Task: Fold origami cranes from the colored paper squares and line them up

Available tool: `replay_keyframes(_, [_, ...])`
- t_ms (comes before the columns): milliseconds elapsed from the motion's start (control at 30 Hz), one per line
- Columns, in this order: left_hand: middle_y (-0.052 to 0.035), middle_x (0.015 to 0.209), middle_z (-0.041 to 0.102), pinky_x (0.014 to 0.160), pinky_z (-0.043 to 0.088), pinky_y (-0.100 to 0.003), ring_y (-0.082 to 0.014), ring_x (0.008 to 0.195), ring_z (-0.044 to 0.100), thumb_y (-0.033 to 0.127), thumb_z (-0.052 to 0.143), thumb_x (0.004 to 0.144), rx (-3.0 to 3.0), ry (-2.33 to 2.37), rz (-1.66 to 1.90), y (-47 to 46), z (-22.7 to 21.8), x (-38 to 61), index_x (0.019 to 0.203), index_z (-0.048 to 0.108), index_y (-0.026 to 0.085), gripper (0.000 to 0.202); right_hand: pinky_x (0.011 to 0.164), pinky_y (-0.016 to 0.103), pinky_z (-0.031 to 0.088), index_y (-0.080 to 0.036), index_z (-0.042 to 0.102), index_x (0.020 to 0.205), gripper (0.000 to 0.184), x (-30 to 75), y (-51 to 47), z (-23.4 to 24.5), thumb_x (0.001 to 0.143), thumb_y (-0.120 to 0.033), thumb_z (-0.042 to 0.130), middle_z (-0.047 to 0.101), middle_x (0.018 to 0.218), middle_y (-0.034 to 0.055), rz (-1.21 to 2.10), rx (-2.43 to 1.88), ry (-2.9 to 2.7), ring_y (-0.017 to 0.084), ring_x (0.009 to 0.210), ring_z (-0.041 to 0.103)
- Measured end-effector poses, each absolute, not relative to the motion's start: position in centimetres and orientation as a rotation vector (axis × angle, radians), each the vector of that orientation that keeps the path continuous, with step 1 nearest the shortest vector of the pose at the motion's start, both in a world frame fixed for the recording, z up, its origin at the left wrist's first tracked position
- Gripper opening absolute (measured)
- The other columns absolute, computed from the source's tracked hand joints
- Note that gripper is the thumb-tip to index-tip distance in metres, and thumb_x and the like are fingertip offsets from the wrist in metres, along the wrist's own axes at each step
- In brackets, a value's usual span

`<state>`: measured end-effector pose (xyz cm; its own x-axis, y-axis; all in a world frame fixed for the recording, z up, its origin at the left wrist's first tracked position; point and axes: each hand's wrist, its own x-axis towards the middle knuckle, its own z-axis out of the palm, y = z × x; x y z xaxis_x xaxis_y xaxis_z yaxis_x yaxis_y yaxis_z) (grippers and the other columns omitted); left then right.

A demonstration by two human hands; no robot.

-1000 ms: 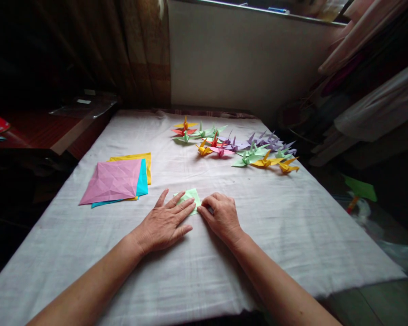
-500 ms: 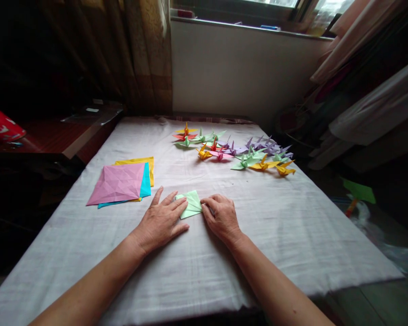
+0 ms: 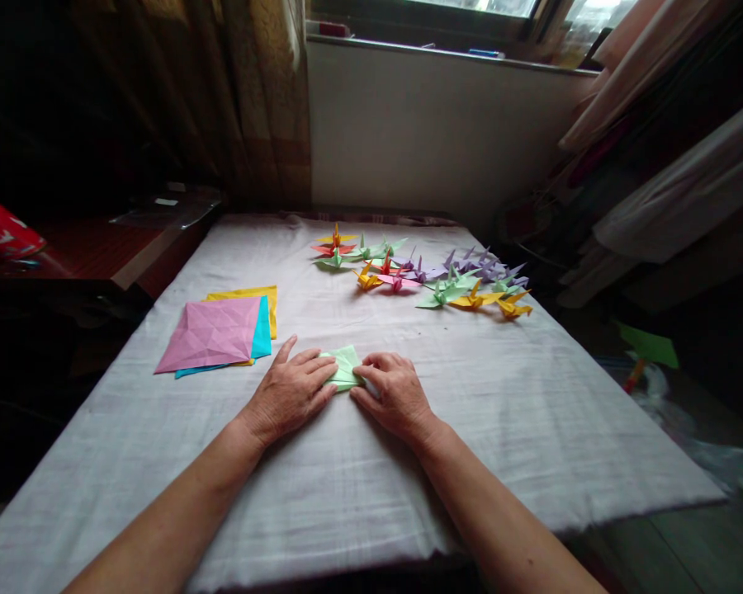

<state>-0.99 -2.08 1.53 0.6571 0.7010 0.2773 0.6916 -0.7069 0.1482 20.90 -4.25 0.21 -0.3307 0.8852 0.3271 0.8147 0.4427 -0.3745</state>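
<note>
A small folded piece of light green origami paper lies on the cloth between my hands. With fingers stretched out, my left hand rests flat over the paper's left side; its thumb lies along the near edge. Curled at the paper's right side, my right hand pinches its near right corner between thumb and fingers. My fingertips cover both ends of the paper, so the folds there are hidden.
Several folded paper cranes in mixed colours stand at the back right. Creased pink, blue and yellow sheets lie at the left. A white cloth covers the table. A dark red side table stands left, beside a curtain.
My right hand has moved left onto the paper's near right corner. My left thumb has drawn in to the paper's near edge. The view has shifted slightly.
</note>
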Motion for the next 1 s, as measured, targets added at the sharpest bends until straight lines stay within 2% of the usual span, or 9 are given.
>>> replay_keyframes(133, [-0.0046,0.119,0.072,0.116,0.016,-0.060,-0.0282,0.117,0.061,0.032,0.050,0.096,2.803,1.195,0.522,-1.9,1.5,-0.9,0.110,0.069,0.024,0.025,0.085,0.035,0.038,-0.027,0.071,0.101,0.020,20.8,-4.0,0.3,0.083,-0.034,0.071,0.068,0.108,0.0056,0.123,-1.418,-2.287,0.022,0.097,0.058])
replay_keyframes(333, [-0.0071,0.125,0.069,0.116,0.013,-0.061,-0.0292,0.121,0.058,0.046,0.057,0.091,2.737,1.157,0.487,-1.7,1.3,-1.5,0.119,0.064,0.025,0.036,0.080,0.033,0.035,-0.025,0.072,0.095,0.014,20.6,-3.8,0.4,0.094,-0.030,0.058,0.070,0.101,0.0042,-0.023,-1.360,-2.367,0.019,0.089,0.057])
replay_keyframes(400, [-0.0071,0.126,0.068,0.116,0.011,-0.061,-0.0289,0.123,0.057,0.044,0.060,0.089,2.717,1.150,0.494,-1.7,1.2,-1.7,0.121,0.063,0.026,0.037,0.079,0.033,0.034,-0.024,0.072,0.093,0.016,20.5,-3.7,0.4,0.095,-0.029,0.057,0.071,0.098,0.0041,-0.032,-1.351,-2.371,0.018,0.087,0.057])
replay_keyframes(533, [-0.0057,0.123,0.070,0.116,0.011,-0.062,-0.0276,0.121,0.058,0.024,0.056,0.086,2.710,1.172,0.507,-1.5,1.1,-1.6,0.118,0.065,0.027,0.034,0.079,0.033,0.034,-0.024,0.071,0.092,0.018,20.4,-3.8,0.5,0.096,-0.029,0.055,0.071,0.098,0.0039,-0.022,-1.357,-2.379,0.018,0.087,0.057])
replay_keyframes(633, [-0.0046,0.121,0.071,0.116,0.014,-0.062,-0.0270,0.119,0.060,0.017,0.050,0.087,2.720,1.177,0.499,-1.3,1.2,-1.5,0.115,0.066,0.026,0.033,0.081,0.033,0.035,-0.023,0.071,0.094,0.014,20.3,-3.9,0.6,0.091,-0.033,0.061,0.071,0.100,0.0043,-0.010,-1.366,-2.394,0.020,0.090,0.058])
replay_keyframes(700, [-0.0038,0.119,0.072,0.115,0.016,-0.062,-0.0265,0.118,0.061,0.018,0.047,0.090,2.718,1.178,0.513,-1.2,1.2,-1.4,0.112,0.067,0.025,0.031,0.081,0.033,0.036,-0.023,0.071,0.096,0.015,20.2,-3.9,0.7,0.089,-0.034,0.064,0.071,0.102,0.0048,-0.014,-1.373,-2.393,0.020,0.090,0.059])
replay_keyframes(867, [-0.0018,0.115,0.073,0.115,0.017,-0.062,-0.0247,0.119,0.061,0.021,0.043,0.094,2.625,1.170,0.603,-0.9,1.0,-1.4,0.114,0.066,0.027,0.031,0.075,0.031,0.038,-0.022,0.070,0.091,0.018,20.3,-3.9,0.5,0.095,-0.022,0.053,0.074,0.090,0.0052,-0.037,-1.360,-2.318,0.018,0.079,0.063])
replay_keyframes(1000, [-0.0035,0.112,0.074,0.115,0.023,-0.058,-0.0228,0.113,0.064,0.032,0.049,0.093,2.439,1.172,0.816,-0.8,0.8,-1.5,0.115,0.065,0.026,0.027,0.075,0.029,0.045,-0.022,0.071,0.090,0.020,20.3,-3.7,-0.2,0.094,-0.023,0.051,0.075,0.086,0.0050,0.189,-1.339,-2.040,0.018,0.077,0.067])
